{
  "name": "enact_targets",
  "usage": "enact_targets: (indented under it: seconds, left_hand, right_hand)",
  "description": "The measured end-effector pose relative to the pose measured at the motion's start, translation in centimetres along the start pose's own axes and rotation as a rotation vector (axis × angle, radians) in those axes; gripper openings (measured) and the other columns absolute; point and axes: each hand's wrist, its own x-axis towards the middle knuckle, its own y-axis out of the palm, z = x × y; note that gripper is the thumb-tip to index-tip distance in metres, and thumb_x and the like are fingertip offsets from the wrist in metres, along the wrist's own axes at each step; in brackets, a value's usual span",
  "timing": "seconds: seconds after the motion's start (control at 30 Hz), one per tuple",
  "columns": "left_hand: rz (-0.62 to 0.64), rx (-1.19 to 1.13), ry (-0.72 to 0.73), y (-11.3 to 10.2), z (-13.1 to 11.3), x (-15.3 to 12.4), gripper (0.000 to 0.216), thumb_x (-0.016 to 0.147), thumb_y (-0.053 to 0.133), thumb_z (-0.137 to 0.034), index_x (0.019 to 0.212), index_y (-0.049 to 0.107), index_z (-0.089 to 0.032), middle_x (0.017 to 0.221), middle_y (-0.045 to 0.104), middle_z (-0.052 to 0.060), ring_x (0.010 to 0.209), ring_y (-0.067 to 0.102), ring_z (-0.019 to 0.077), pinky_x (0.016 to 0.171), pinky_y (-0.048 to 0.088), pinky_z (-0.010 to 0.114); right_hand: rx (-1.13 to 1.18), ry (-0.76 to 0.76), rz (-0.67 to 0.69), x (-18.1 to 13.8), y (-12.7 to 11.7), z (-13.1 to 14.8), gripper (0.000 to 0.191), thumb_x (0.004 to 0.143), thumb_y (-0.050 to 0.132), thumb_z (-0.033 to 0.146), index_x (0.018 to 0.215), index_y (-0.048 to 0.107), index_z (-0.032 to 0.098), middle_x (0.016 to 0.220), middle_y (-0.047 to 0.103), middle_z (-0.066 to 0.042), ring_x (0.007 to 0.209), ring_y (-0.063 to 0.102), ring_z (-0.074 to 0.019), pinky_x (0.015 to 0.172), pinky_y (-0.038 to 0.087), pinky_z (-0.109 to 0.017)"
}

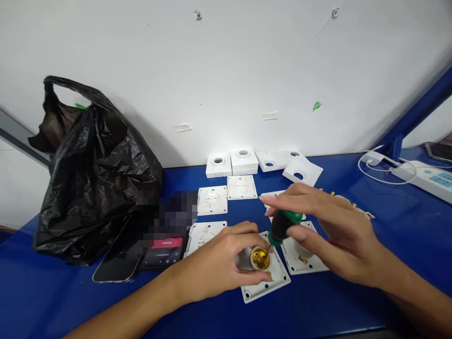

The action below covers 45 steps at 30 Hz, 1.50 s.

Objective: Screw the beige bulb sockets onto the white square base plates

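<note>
My left hand (215, 263) is closed around a white lamp socket (260, 259) with a brass inside, which sits on a white square base plate (268, 282) on the blue table. My right hand (328, 235) pinches a short screwdriver with a black and green handle (282, 226). Its tip points down into the socket's brass centre. Another white plate (303, 259) lies just to the right, under my right hand.
Several white square plates and covers (243, 162) lie in rows toward the wall. A black plastic bag (92, 174) stands at the left, with two phones (116, 259) beside it. A white power strip with cable (423, 176) lies at the far right.
</note>
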Motion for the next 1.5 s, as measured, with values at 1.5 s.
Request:
enact_targets:
  seconds: [1.5]
  left_hand:
    - [0.02,0.021,-0.017,-0.34,-0.01,0.2,0.021,0.09,0.087,-0.036,0.1,0.074,-0.023,0.1,0.066,0.001,0.096,0.067,0.0205,0.087,0.053,0.029]
  right_hand:
    - [0.07,0.075,0.137,0.13,-0.03,0.66,0.051,0.104,0.066,0.027,0.153,0.052,0.029,0.113,0.073,-0.005,0.098,0.067,-0.0197,0.081,0.059,-0.035]
